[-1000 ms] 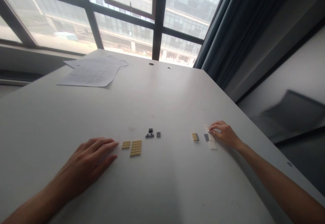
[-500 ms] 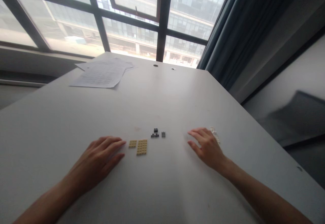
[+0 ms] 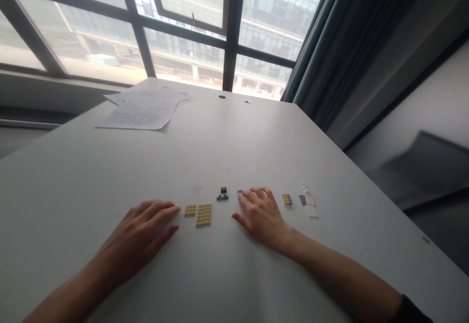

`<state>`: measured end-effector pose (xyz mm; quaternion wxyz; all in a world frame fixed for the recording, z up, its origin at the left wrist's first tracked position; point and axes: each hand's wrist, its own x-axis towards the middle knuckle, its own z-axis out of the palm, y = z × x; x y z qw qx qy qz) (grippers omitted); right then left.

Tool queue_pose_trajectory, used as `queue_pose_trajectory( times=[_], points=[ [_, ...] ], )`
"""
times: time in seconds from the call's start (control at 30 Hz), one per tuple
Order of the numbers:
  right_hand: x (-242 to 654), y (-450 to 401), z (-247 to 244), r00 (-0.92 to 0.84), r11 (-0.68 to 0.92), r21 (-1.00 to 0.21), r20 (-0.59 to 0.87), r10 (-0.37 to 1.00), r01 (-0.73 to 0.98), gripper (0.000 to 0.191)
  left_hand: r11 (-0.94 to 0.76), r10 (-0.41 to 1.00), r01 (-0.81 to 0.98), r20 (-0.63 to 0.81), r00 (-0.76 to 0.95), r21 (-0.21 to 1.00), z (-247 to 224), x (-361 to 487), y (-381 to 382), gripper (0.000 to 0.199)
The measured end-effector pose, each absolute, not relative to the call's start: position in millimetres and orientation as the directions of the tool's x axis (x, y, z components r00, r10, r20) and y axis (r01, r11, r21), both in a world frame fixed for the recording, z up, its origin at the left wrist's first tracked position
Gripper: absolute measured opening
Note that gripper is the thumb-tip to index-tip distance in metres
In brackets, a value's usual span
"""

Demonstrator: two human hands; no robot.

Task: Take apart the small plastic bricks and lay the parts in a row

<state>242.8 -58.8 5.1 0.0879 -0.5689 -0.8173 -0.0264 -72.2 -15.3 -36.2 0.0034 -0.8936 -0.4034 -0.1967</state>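
Observation:
My left hand [image 3: 146, 230] rests on the table with its fingers stretched out, holding nothing. Just right of its fingertips lie a small tan building-brick plate [image 3: 190, 210] and a larger tan plate [image 3: 203, 215]. My right hand [image 3: 260, 215] is open, thumb apart from the fingers. Its index fingertip is at a small grey brick [image 3: 240, 191], partly covered; I cannot tell whether they touch. Between the hands lie a black brick [image 3: 223, 190] and a dark grey piece with wheel pins [image 3: 222, 198].
Right of my right hand lie a tan and grey group of pieces [image 3: 287, 200], a dark grey piece [image 3: 302, 200] and several white pieces [image 3: 310, 205]. Printed papers [image 3: 139, 110] lie at the far left of the white table [image 3: 234, 147]. Beyond stand windows and a dark curtain [image 3: 311, 64].
My right hand has moved left to the small grey brick, uncovering the tan, grey and white pieces at the right. My left hand has stayed in place. The view has shifted slightly.

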Motion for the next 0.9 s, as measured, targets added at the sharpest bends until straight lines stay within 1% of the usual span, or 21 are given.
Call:
queue_pose_trajectory(
  times=[0.1,0.27,0.4,0.53,0.77,0.9],
  points=[
    [277.7,-54.6,6.7,-0.312,0.318,-0.009,0.173,0.934,0.948,0.045,-0.681,0.712,0.718,0.365,0.6,0.146,-38.0,-73.0,-14.2,0.036],
    [362.5,-45.1,8.5,-0.207,0.201,0.054,0.143,0.968,0.978,0.035,-0.682,0.708,0.716,0.381,0.594,0.15,-37.9,-72.7,-14.0,0.037],
    [405.4,-53.6,5.2,-0.19,0.182,0.067,0.146,0.971,0.981,0.037,-0.681,0.71,0.717,0.374,0.597,0.148,-39.2,-73.9,-13.8,0.036],
    [414.8,-66.7,1.1,-0.176,0.171,0.048,0.175,0.969,0.984,0.038,-0.683,0.708,0.716,0.367,0.603,0.143,-39.9,-75.0,-13.5,0.035],
    [411.8,-69.2,-1.9,-0.157,0.16,0.001,0.216,0.964,0.987,0.036,-0.665,0.729,0.732,0.336,0.596,0.145,-35.7,-72.6,-15.6,0.036],
    [405.2,-67.5,1.7,-0.145,0.155,-0.013,0.278,0.95,0.988,0.035,-0.659,0.736,0.736,0.332,0.59,0.154,-33.6,-70.8,-17.1,0.036]
  ],
)
